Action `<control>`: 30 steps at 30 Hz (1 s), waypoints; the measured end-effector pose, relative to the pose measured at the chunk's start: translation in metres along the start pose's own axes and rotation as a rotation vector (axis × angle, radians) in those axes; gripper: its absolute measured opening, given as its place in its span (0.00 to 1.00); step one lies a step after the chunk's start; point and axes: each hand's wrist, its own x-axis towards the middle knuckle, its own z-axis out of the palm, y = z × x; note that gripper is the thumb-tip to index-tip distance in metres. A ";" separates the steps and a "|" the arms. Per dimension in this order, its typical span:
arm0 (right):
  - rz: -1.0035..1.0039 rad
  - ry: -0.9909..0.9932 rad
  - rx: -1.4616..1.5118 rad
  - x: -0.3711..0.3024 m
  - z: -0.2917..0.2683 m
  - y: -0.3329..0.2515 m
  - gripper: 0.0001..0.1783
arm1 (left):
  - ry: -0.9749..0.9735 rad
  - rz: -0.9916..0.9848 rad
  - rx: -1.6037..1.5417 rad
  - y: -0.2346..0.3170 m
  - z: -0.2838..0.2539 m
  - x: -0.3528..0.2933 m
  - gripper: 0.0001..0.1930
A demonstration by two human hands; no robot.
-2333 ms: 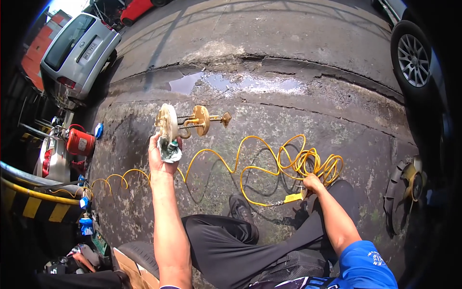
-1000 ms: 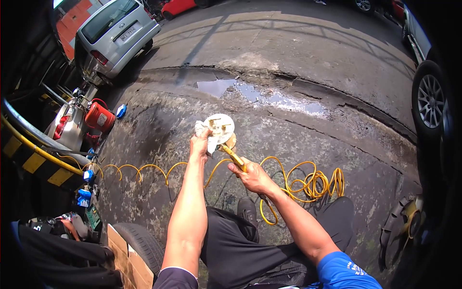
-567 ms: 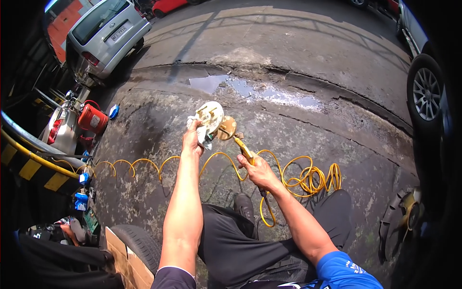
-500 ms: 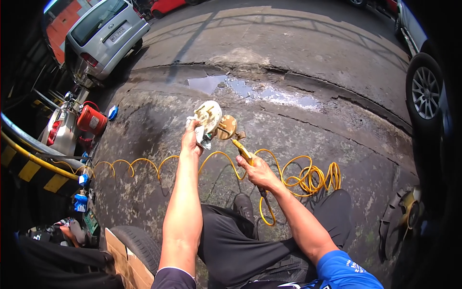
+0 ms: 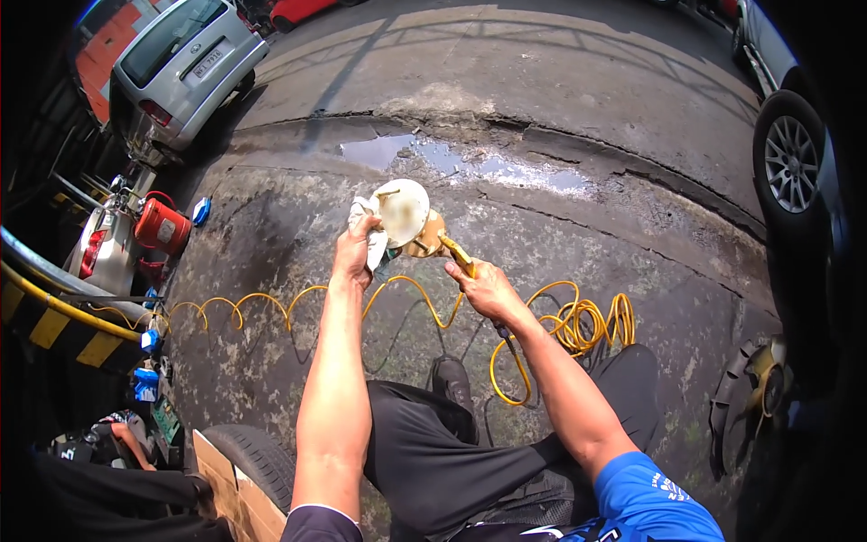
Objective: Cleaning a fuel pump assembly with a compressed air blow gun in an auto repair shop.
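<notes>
A fuel pump module is held out in front of me, with a round off-white top plate and a tan lower part partly behind it. My left hand grips it at its left side through a crumpled white rag. My right hand is closed round a yellow air blow gun. Its nozzle points up and left, close to the tan part; whether they touch I cannot tell. From the gun's lower end a yellow air hose hangs down.
The hose runs in loops over the stained concrete, with a coil at right. At lower left are a tire, cardboard and another person's legs. A red bucket stands at left; a silver van is parked beyond.
The module has turned so its top plate faces me more fully. The blow gun's nozzle is now nearer the tan part. Both hands keep their grip.
</notes>
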 end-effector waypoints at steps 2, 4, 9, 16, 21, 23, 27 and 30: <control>-0.038 -0.069 -0.023 0.002 -0.001 -0.003 0.35 | -0.001 -0.001 0.041 0.003 -0.002 -0.001 0.18; 0.056 0.020 -0.025 0.009 -0.004 -0.004 0.34 | -0.018 -0.007 0.033 0.003 -0.003 -0.001 0.18; 0.071 -0.049 -0.022 0.002 -0.011 0.000 0.34 | -0.063 -0.026 0.020 0.004 0.004 -0.004 0.19; -0.006 -0.088 -0.058 0.001 -0.018 -0.001 0.35 | -0.071 -0.056 0.020 0.002 -0.008 0.001 0.17; -0.051 0.201 0.140 -0.001 -0.016 0.021 0.35 | -0.173 -0.124 -0.152 0.007 -0.007 -0.001 0.20; -0.031 -0.032 0.169 -0.007 -0.017 0.031 0.35 | -0.158 -0.131 -0.206 0.010 -0.008 0.000 0.19; 0.087 0.096 0.151 -0.015 -0.019 0.032 0.35 | -0.129 -0.162 -0.320 0.020 -0.020 0.003 0.18; 0.073 0.005 0.115 -0.017 -0.017 0.034 0.35 | -0.141 -0.157 -0.338 0.020 -0.028 0.005 0.18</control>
